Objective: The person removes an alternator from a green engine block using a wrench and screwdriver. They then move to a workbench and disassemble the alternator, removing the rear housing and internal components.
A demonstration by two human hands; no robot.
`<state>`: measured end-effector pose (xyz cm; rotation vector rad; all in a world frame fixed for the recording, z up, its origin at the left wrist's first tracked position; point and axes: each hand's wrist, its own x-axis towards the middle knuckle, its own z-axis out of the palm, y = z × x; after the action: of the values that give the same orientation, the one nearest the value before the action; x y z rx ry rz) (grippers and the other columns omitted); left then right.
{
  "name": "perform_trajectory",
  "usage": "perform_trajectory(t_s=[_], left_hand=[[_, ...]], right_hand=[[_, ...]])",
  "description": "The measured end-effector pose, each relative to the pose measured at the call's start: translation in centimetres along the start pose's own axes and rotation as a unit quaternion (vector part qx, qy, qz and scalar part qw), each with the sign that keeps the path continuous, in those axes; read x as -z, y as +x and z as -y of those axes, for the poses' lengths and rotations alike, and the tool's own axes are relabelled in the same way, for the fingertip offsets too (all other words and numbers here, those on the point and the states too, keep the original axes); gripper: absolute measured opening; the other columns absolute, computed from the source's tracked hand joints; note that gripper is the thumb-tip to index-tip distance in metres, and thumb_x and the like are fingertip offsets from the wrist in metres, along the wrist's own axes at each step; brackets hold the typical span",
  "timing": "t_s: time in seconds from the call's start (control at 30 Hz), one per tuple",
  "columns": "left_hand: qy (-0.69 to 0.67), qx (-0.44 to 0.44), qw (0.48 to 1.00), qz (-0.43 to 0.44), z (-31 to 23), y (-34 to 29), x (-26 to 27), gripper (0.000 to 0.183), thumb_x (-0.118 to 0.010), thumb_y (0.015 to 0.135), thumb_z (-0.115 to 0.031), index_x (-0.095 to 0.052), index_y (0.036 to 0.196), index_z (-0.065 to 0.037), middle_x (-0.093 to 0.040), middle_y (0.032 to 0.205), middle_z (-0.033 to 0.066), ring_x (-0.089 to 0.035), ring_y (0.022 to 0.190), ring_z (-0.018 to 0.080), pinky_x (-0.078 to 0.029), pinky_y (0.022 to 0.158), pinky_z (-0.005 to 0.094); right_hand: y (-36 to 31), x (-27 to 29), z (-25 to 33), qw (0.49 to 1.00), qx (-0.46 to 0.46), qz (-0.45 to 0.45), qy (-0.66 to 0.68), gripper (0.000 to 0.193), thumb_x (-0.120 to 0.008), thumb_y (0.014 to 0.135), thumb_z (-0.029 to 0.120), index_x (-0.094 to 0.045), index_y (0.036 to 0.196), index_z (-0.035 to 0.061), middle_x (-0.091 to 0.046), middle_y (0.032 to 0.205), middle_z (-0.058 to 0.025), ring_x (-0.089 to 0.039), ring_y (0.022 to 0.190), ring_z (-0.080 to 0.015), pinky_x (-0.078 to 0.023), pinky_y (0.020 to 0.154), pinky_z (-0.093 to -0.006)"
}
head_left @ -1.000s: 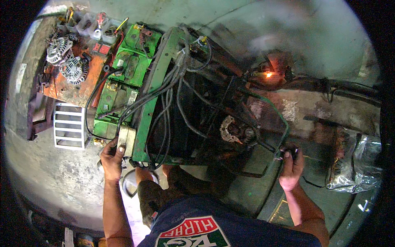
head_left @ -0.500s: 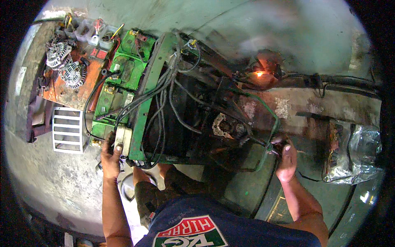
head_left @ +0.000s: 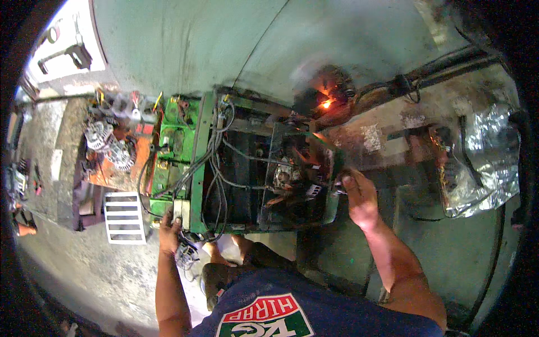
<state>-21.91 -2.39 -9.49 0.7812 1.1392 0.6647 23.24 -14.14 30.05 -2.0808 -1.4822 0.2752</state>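
Observation:
A pale boxy block (head_left: 181,208) sits at the near left corner of a green metal frame (head_left: 199,185). My left hand (head_left: 169,231) is closed around its near end, thumb on its face. At the frame's right end, my right hand (head_left: 361,197) has its fingers pressed together at a small shiny piece, too blurred to name. Left of that hand, inside the frame, lies a worn metal housing (head_left: 283,171). Several black cables (head_left: 216,149) hang in a bundle over the frame. Green batteries (head_left: 171,143) with cables on their terminals stand in a row along its left side.
Orange light glows on a dark round object (head_left: 327,104) by the wall. Two alternators (head_left: 119,154) lie on an orange board at left, near a white slatted rack (head_left: 124,219). A clear plastic bag (head_left: 485,168) lies on the bench (head_left: 370,137) at right.
The whole view has shifted, so the frame and batteries appear farther right at the left end. My right hand appears farther left and higher. My left hand stays on the pale block.

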Motion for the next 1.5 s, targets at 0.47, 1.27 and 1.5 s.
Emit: perform_trajectory(t_s=[0.47,1.27,1.5], left_hand=[[-0.029,0.005,0.999,0.017,-0.9,0.3,-0.2,0.057,-0.063,0.110,-0.011,-0.045,0.164,-0.007,-0.067,0.139,0.0085,-0.069,0.107,0.0202,-0.061,0.081,0.0363],[0.000,-0.006,1.000,-0.011,-0.2,1.8,0.3,0.047,-0.069,0.108,-0.017,-0.056,0.152,-0.006,-0.072,0.103,0.0078,-0.068,0.079,0.0181,-0.056,0.062,0.0339],[0.037,0.050,0.998,-0.018,0.2,3.0,1.1,0.052,-0.068,0.109,-0.020,-0.052,0.158,-0.013,-0.071,0.120,0.0106,-0.070,0.094,0.0216,-0.059,0.070,0.0378]], right_hand=[[0.9,0.9,-1.5,0.938,-0.203,0.049,0.276,0.040,-0.053,0.115,0.031,-0.066,0.136,0.0004,-0.073,0.117,-0.0170,-0.068,0.104,-0.0283,-0.053,0.094,-0.0397],[3.0,1.3,-2.4,0.851,0.435,-0.021,-0.294,0.026,-0.075,0.087,0.037,-0.063,0.080,0.0157,-0.059,0.086,-0.0012,-0.060,0.095,-0.0224,-0.045,0.085,-0.0415],[2.1,1.1,-2.1,0.877,0.368,-0.033,-0.308,0.025,-0.074,0.091,0.039,-0.069,0.085,0.0150,-0.061,0.090,-0.0023,-0.060,0.101,-0.0232,-0.045,0.089,-0.0427]])
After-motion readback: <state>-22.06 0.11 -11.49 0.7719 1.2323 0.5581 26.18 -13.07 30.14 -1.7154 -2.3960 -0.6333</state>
